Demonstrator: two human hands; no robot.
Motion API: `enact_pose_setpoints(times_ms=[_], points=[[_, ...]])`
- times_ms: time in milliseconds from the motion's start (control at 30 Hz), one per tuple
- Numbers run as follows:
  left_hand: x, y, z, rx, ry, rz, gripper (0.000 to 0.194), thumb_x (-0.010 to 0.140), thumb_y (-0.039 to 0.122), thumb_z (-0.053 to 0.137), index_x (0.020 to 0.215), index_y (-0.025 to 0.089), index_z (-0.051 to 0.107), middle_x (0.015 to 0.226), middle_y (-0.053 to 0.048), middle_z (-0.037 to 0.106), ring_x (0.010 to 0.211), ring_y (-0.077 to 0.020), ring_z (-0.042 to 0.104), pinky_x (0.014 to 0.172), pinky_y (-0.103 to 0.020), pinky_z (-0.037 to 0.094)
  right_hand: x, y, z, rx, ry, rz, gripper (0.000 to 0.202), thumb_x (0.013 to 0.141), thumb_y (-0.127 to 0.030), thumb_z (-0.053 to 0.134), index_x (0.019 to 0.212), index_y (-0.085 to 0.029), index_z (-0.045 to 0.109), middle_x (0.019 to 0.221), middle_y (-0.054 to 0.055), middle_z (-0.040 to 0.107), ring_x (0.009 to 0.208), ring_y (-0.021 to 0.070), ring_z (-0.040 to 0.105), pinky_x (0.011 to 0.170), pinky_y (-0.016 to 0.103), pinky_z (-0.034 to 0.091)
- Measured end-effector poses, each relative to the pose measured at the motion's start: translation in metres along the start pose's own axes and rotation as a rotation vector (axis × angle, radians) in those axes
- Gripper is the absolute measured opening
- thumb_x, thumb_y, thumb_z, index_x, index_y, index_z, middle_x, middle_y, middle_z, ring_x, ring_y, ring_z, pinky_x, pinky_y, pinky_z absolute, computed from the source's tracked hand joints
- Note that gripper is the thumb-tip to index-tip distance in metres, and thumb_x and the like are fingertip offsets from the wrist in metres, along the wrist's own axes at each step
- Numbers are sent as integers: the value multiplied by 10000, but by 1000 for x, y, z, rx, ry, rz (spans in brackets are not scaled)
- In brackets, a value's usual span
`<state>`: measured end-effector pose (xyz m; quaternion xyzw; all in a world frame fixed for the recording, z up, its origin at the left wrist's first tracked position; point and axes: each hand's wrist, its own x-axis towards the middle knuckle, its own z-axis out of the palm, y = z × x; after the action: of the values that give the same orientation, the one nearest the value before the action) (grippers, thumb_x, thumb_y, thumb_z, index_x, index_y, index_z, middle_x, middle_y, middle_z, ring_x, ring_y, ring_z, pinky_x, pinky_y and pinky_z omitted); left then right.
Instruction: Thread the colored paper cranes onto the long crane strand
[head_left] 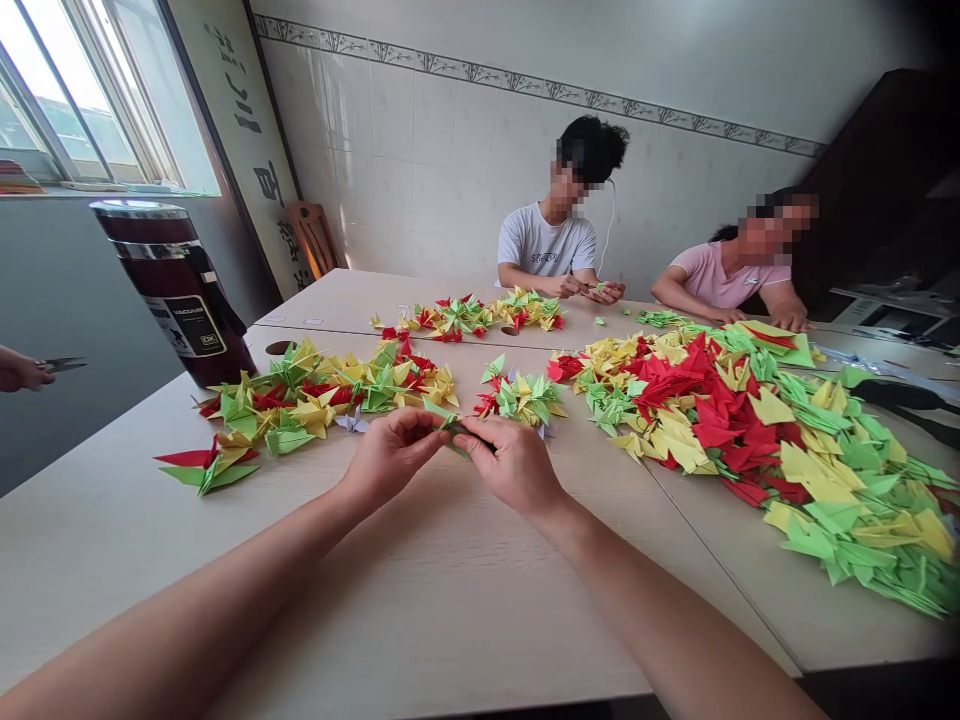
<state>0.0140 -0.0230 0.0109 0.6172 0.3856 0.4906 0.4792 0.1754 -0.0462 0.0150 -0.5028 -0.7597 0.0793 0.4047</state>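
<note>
My left hand [391, 452] and my right hand [514, 460] meet above the middle of the table [420, 600]. Between their fingertips is a green folded paper piece [448, 422], which both hands pinch; its lower part is hidden by the fingers. Just beyond my hands lies a small cluster of green, yellow and red paper cranes [529, 398]. A longer heap of folded cranes [322, 395] spreads to the left, with a red and green one [210, 468] at its near end. On the right is a large pile of red, yellow and green folded papers [739, 420].
A dark red vacuum flask [176, 300] stands at the table's left edge. Farther back lies another row of cranes [472, 314]. Two people [547, 235] [731, 270] sit across the table. At the far left, another person's hand [22, 370] holds metal pliers or scissors [64, 364].
</note>
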Motion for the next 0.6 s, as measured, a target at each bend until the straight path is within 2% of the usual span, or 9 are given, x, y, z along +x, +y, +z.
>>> enact_pose_setpoints(times_ms=[133,200,367,533,600], points=[[1,1,-2,-8,42,-5,217,622,345,726,725,167,659,697,-20,655,633,-137,567,590,-236,440,1,-1,-1,145,64,18,232,777,-280,606,994,-220,661,893,40,705,788,181,644,712,289,500],[1,2,-2,-2,25,20,210,623,340,725,721,168,656,695,-18,648,639,-136,562,596,-234,440,1,-2,-1,216,98,16,281,735,-281,641,1008,-215,643,931,42,697,808,180,642,721,288,506],[-2,0,1,52,-99,78,146,681,303,677,750,176,656,712,-25,641,675,-145,574,634,-246,460,2,-2,-1,183,90,-20,73,730,-231,599,771,-187,641,702,14,645,642,143,583,604,244,477],[2,-7,-7,260,57,129,154,705,280,640,829,192,661,806,-46,627,703,-156,578,624,-257,461,12,19,-14,177,308,72,117,744,-291,583,720,-178,602,652,-1,597,596,128,533,568,234,441],[5,-10,-12,371,31,184,162,718,267,616,857,207,674,885,-64,614,777,-181,582,650,-277,469,17,31,-20,159,366,127,137,742,-303,582,712,-170,598,635,-1,592,583,129,524,567,242,435]])
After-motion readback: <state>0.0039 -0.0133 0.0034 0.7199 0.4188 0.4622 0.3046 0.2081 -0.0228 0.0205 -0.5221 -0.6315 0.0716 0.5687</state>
